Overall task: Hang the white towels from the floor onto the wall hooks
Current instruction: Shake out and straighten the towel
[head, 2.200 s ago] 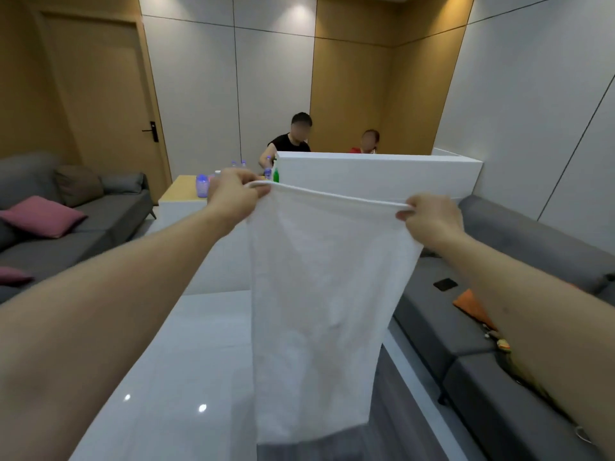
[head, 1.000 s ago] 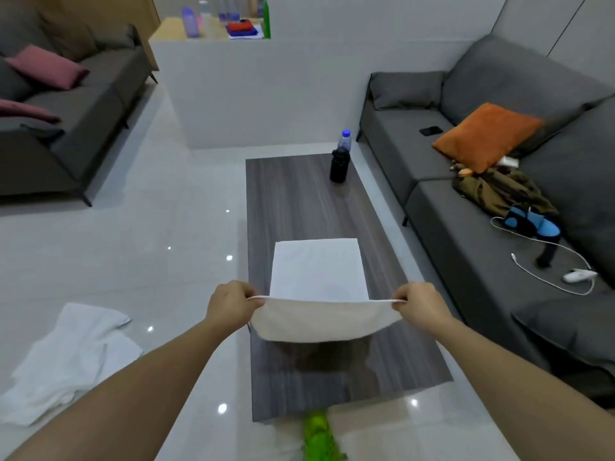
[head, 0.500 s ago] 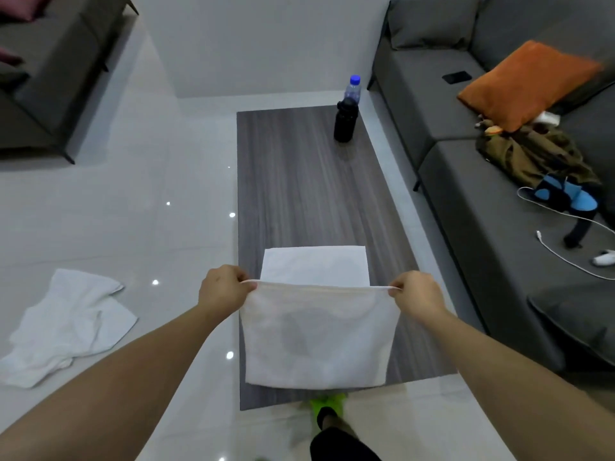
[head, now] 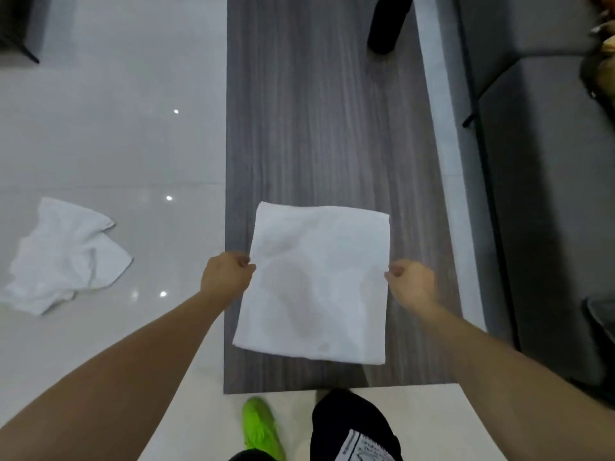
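Each grip pinches a side edge of the folded white towel (head: pixel 316 287), left hand (head: pixel 226 277) and right hand (head: pixel 411 284) keeping it flat on the bench (head: pixel 316 128), probably to square the fold. A crumpled towel (head: pixel 63 257) waits on the floor (head: pixel 109 128).

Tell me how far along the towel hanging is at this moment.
Nothing looks hung: no wall hooks are in view. In hand: the left hand and right hand pinch the side edges of a folded white rectangular towel lying on the dark wood-grain coffee table. Left: a crumpled white towel lies on the glossy white tile floor, untouched, and both towels need hanging.
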A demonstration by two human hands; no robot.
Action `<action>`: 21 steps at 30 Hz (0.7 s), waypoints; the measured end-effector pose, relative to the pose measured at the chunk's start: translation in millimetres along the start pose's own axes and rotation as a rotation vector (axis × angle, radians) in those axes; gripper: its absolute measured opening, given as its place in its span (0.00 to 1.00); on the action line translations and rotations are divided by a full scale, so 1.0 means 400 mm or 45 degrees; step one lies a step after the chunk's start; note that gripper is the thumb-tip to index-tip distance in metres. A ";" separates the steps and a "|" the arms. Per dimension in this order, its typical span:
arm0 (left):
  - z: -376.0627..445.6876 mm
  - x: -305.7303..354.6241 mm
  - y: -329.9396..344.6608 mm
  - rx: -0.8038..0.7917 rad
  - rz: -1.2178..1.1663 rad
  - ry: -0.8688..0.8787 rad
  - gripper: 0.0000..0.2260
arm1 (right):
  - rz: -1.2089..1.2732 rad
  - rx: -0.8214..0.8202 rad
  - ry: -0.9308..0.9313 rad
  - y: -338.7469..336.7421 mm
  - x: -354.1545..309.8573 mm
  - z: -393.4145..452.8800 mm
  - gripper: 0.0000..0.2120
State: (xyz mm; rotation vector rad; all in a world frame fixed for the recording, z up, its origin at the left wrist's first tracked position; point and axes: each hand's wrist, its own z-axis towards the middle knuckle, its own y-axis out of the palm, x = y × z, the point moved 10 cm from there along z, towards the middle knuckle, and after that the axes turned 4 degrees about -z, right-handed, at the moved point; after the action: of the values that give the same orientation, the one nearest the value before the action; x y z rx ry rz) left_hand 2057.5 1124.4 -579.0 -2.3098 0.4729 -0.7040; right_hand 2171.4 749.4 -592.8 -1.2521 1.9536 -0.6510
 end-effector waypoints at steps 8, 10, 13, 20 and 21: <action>-0.103 -0.257 0.327 -0.283 0.190 -0.053 0.11 | -0.170 -0.438 0.043 0.440 0.156 -0.179 0.12; -0.122 -0.266 0.383 -0.269 0.328 0.145 0.12 | -0.307 -0.338 -0.118 0.485 0.150 -0.208 0.13; -0.151 -0.251 0.459 -0.261 0.570 0.502 0.10 | -0.490 -0.116 -0.385 0.506 0.128 -0.217 0.14; -0.133 -0.276 0.481 -0.227 0.801 0.566 0.09 | -0.631 -0.221 -0.424 0.521 0.128 -0.168 0.10; -0.131 -0.272 0.467 -0.209 0.797 0.572 0.10 | -0.636 -0.215 -0.408 0.508 0.126 -0.173 0.10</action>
State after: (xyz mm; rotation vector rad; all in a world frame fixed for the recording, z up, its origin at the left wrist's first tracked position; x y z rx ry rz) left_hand 1913.9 1020.2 -713.3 -1.9561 1.4257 -0.8747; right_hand 1990.7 787.2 -713.1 -1.8520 1.4624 -0.4876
